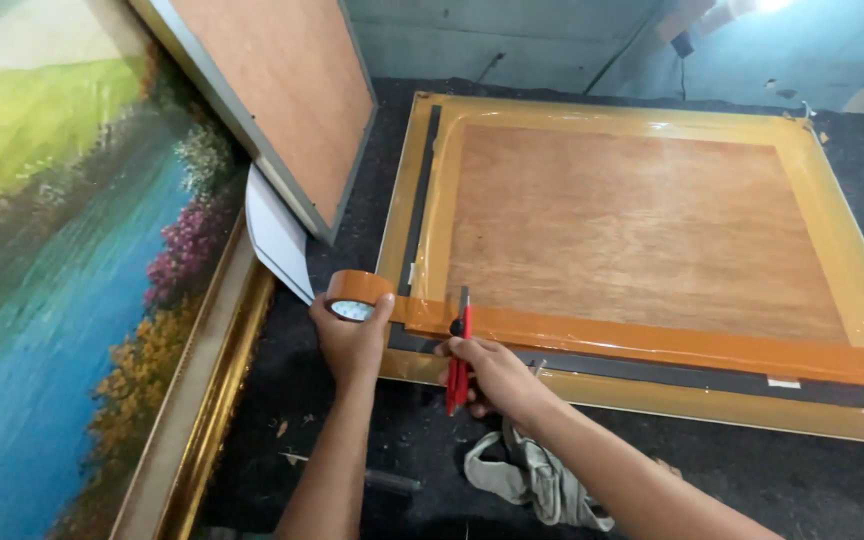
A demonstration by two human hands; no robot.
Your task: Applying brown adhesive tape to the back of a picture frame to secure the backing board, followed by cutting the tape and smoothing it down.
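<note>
Nearest, a crumpled grey cloth [527, 480] lies on the dark bench [352, 440]; just beyond, the right hand [492, 375] is closed around red scissors [460, 350], blades at the brown tape strip [652, 345]; the left hand [350, 340] grips the tape roll [357, 295] at the near-left corner of the frame back [632, 220]; all 4 edges look taped, the near strip uncut; a painting [52, 280] leans left.

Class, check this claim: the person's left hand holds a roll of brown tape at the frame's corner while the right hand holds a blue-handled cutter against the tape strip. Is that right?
Not quite. In the head view the cutter in the right hand is red, not blue. The rest stands: the left hand holds the roll of brown tape at the frame corner.
</note>
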